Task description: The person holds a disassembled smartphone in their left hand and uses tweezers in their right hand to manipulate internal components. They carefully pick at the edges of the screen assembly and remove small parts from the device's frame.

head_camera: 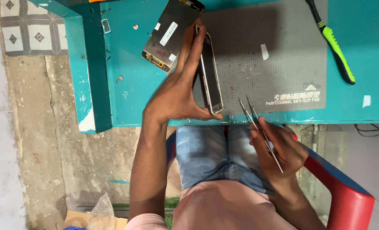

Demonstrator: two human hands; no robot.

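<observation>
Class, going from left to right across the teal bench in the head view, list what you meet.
Detached screen panel → left hand → phone frame → tweezers in the right hand → green-and-black tool.

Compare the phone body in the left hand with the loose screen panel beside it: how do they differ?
The phone body stands on its edge on the grey mat, gripped by the left hand; the screen panel lies flat on the teal table, with no hand gripping it. The phone body shows a metal rim; the screen panel shows a dark back with white stickers. Both are slim rectangles.
</observation>
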